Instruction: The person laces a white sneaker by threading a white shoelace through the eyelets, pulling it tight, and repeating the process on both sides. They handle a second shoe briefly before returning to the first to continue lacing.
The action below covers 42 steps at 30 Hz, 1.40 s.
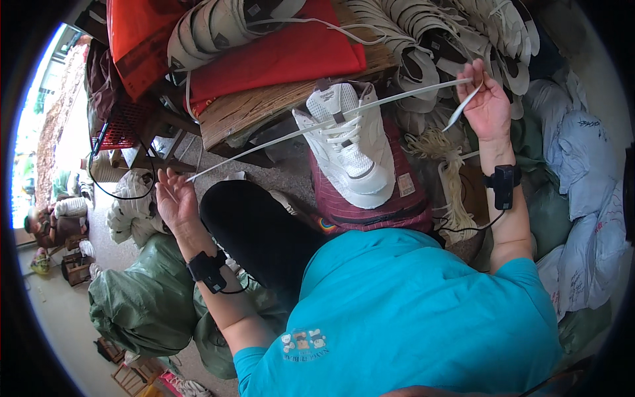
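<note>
White flat shoelace (423, 90) stretches near-straight between worker's two hands, slanting across view of white sneaker upper (354, 155) resting on maroon cloth pad (331, 206). Left hand (177, 204), fingers partly curled, pinches lace at fingertips; right hand (486, 109), palm upturned, pinches it near other end, loose tail dangling. Lace looks very light, soft, limp once slack, hardly fragile; woven surface likely grips fairly well. Best hold: close to each tip. Upper seems light, pliable, best steadied by sides.

shirt (423, 298): lettering (307, 354) (below figures (304, 339)) | shoe tongue (334, 102): print (326, 95) | pale sacks (585, 159): handwriting (589, 124)
</note>
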Each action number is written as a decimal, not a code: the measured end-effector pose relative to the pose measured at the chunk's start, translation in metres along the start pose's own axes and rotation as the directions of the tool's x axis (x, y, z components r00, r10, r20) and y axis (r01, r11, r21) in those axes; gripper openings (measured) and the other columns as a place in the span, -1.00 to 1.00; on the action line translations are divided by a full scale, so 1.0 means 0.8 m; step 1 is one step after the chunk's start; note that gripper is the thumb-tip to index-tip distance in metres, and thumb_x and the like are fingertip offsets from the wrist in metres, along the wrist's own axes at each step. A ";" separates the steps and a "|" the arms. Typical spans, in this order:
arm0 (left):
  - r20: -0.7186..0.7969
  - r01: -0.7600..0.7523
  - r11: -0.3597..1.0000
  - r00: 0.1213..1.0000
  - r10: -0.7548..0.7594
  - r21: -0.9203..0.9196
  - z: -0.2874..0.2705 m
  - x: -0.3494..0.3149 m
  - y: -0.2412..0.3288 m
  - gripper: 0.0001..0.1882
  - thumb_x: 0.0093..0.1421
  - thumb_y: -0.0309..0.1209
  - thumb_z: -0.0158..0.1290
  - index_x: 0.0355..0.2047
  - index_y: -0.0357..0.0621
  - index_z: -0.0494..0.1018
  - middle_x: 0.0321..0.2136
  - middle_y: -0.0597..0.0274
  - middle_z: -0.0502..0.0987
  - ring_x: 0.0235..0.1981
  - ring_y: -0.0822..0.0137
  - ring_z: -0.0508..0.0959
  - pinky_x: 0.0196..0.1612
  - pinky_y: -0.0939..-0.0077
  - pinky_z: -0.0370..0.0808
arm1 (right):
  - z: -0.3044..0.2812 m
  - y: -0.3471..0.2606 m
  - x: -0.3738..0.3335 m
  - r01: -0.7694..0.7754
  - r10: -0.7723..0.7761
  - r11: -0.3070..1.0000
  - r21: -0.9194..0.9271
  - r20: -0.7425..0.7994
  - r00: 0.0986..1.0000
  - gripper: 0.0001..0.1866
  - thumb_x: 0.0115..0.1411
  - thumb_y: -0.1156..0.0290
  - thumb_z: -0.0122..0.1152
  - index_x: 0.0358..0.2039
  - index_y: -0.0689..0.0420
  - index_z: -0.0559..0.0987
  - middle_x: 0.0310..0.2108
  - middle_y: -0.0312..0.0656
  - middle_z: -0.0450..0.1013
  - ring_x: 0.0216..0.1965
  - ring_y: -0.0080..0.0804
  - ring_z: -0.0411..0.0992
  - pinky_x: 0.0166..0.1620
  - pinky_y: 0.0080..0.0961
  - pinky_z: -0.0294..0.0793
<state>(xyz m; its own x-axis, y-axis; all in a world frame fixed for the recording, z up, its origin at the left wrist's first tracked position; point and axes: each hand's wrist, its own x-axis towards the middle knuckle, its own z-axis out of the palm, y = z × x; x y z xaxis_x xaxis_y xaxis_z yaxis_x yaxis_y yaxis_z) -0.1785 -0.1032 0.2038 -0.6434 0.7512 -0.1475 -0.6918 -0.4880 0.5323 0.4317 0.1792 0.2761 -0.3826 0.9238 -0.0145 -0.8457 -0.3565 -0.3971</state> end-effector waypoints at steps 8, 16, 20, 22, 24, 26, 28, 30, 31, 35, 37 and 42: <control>-0.162 -0.117 0.869 0.962 0.219 0.480 0.075 -0.017 -0.036 -0.63 0.43 -0.21 -0.23 -0.03 -0.17 0.47 -0.27 0.29 0.54 -0.48 0.54 0.27 -0.42 0.61 0.20 | -0.136 -0.043 0.003 0.227 -0.484 0.868 -0.442 -0.651 0.584 -0.64 0.38 0.49 -0.18 0.15 0.24 0.35 -0.10 -0.07 0.55 -0.30 -0.46 0.50 -0.27 -0.57 0.54; 0.179 -0.090 0.711 0.983 -0.051 0.697 0.190 -0.086 -0.177 -0.68 0.41 -0.44 -0.05 0.12 -0.26 0.38 -0.21 0.17 0.61 -0.43 0.60 0.48 -0.36 0.71 0.40 | -0.001 0.094 0.004 -0.157 0.031 0.747 -0.646 -0.202 0.979 -0.67 0.33 0.50 0.06 0.10 0.24 0.42 -0.22 -0.22 0.48 -0.61 -0.71 0.22 -0.57 -0.77 0.19; 0.194 0.056 0.776 0.955 -0.226 0.629 0.197 -0.095 -0.227 -0.75 0.43 -0.44 -0.09 0.02 -0.30 0.43 -0.22 0.17 0.61 -0.31 0.49 0.60 -0.28 0.68 0.48 | 0.078 0.146 -0.010 0.077 0.003 0.521 -0.850 0.092 0.996 -0.54 0.36 0.53 -0.04 0.26 0.21 0.24 0.03 -0.14 0.38 -0.45 -0.68 0.41 -0.47 -0.79 0.28; 0.202 0.060 0.717 0.940 -0.274 0.695 0.192 -0.099 -0.238 -0.74 0.44 -0.41 -0.09 -0.01 -0.34 0.44 -0.19 0.13 0.60 -0.32 0.47 0.57 -0.26 0.61 0.45 | 0.086 0.155 -0.013 0.171 0.018 0.441 -0.881 0.199 0.980 -0.49 0.37 0.56 -0.10 0.32 0.20 0.15 0.15 -0.11 0.30 -0.34 -0.64 0.50 -0.37 -0.75 0.37; 0.203 0.069 0.687 0.930 -0.307 0.724 0.192 -0.104 -0.246 -0.79 0.44 -0.40 -0.09 -0.10 -0.28 0.46 -0.30 0.26 0.58 -0.45 0.58 0.49 -0.39 0.72 0.39 | 0.086 0.153 -0.014 0.217 0.060 0.322 -0.922 0.249 0.967 -0.45 0.35 0.61 -0.15 0.35 0.16 0.12 0.19 -0.13 0.25 -0.21 -0.58 0.52 -0.25 -0.70 0.42; 0.213 0.071 0.625 0.906 -0.367 0.778 0.194 -0.108 -0.245 -0.79 0.44 -0.39 -0.08 -0.11 -0.28 0.46 -0.34 0.30 0.57 -0.49 0.62 0.43 -0.43 0.73 0.35 | 0.079 0.149 -0.014 0.224 0.067 0.189 -0.956 0.240 0.969 -0.46 0.34 0.62 -0.15 0.33 0.14 0.17 0.18 -0.13 0.27 -0.19 -0.56 0.52 -0.24 -0.67 0.42; 0.212 0.015 0.543 0.911 -0.353 0.839 0.195 -0.111 -0.245 -0.77 0.43 -0.34 -0.04 -0.19 -0.26 0.51 -0.42 0.41 0.52 -0.52 0.68 0.35 -0.49 0.74 0.27 | 0.059 0.145 -0.010 0.269 0.071 0.004 -0.963 0.269 0.961 -0.54 0.35 0.57 -0.11 0.27 0.15 0.28 0.09 -0.12 0.36 -0.17 -0.54 0.51 -0.21 -0.62 0.43; 0.226 -0.042 0.479 0.915 -0.334 0.877 0.194 -0.109 -0.246 -0.76 0.42 -0.32 -0.02 -0.24 -0.25 0.53 -0.45 0.45 0.51 -0.52 0.71 0.33 -0.51 0.74 0.25 | 0.052 0.144 -0.010 0.266 0.113 -0.127 -0.956 0.252 0.961 -0.63 0.35 0.51 -0.05 0.16 0.18 0.40 -0.04 -0.09 0.44 -0.16 -0.46 0.50 -0.18 -0.54 0.44; 0.218 -0.027 0.481 0.913 -0.345 0.876 0.196 -0.110 -0.246 -0.76 0.41 -0.32 0.00 -0.27 -0.25 0.53 -0.47 0.46 0.50 -0.53 0.71 0.33 -0.51 0.74 0.24 | 0.056 0.143 -0.012 0.244 0.150 -0.167 -0.955 0.220 0.964 -0.68 0.35 0.47 -0.02 0.10 0.20 0.46 -0.11 -0.07 0.48 -0.17 -0.40 0.50 -0.16 -0.48 0.45; 0.169 0.047 0.473 0.899 -0.404 0.880 0.205 -0.105 -0.242 -0.76 0.36 -0.33 0.05 -0.36 -0.25 0.55 -0.51 0.49 0.50 -0.53 0.70 0.32 -0.50 0.74 0.24 | 0.052 0.134 -0.015 0.440 0.317 -0.472 -0.764 0.318 0.893 -0.70 0.31 0.29 0.12 -0.12 0.26 0.57 -0.36 0.01 0.50 -0.23 -0.12 0.46 -0.10 -0.28 0.44; 0.143 0.070 0.454 0.897 -0.418 0.888 0.209 -0.101 -0.240 -0.78 0.32 -0.34 0.09 -0.37 -0.25 0.54 -0.52 0.48 0.50 -0.53 0.68 0.33 -0.50 0.72 0.26 | 0.062 0.127 -0.021 0.416 0.358 -0.591 -0.691 0.237 0.903 -0.69 0.28 0.25 0.15 -0.16 0.26 0.57 -0.37 0.01 0.49 -0.26 -0.05 0.42 -0.10 -0.23 0.42; 0.283 -0.214 0.252 0.916 -0.283 0.944 0.201 -0.081 -0.249 -0.82 0.21 -0.36 0.13 -0.37 -0.25 0.53 -0.57 0.30 0.51 -0.55 0.45 0.48 -0.49 0.49 0.39 | 0.090 0.105 -0.034 0.412 0.341 -0.663 -0.625 0.237 0.910 -0.72 0.21 0.30 0.24 -0.17 0.23 0.58 -0.37 -0.06 0.50 -0.26 -0.07 0.38 -0.13 -0.23 0.40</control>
<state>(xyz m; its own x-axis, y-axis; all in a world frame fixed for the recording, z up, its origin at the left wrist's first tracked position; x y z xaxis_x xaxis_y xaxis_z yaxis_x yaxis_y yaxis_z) 0.0534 0.0169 0.2418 -0.3006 0.9524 -0.0496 0.2726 0.1357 0.9525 0.3442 0.1141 0.3087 -0.7248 0.6855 0.0691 0.6357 0.7040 -0.3167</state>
